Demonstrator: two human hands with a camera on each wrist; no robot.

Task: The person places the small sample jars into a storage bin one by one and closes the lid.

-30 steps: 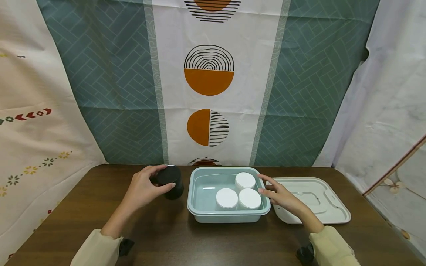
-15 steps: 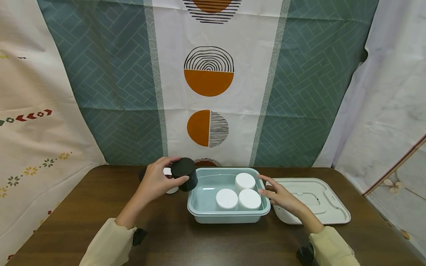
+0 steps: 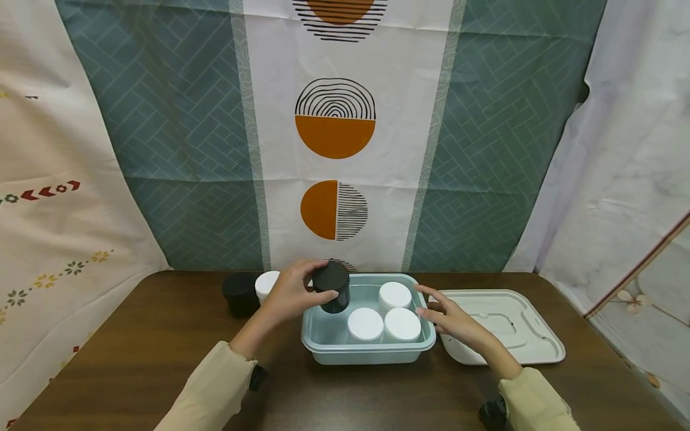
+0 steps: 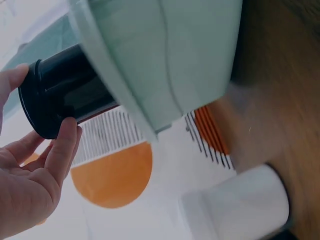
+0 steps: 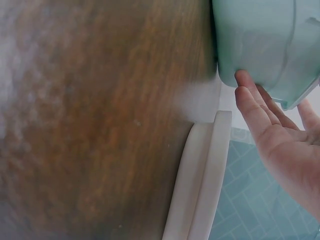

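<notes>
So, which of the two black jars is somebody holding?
The black jar in the grip of the left hand, at the left end of the blue box; the other black jar stands on the table beside a white jar.

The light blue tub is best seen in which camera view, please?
The head view, which shows most of the light blue tub, inside and rim included, though the left hand covers a little. The left wrist view gives part of its outer wall and rim; the right wrist view, a cropped section by the right hand.
</notes>
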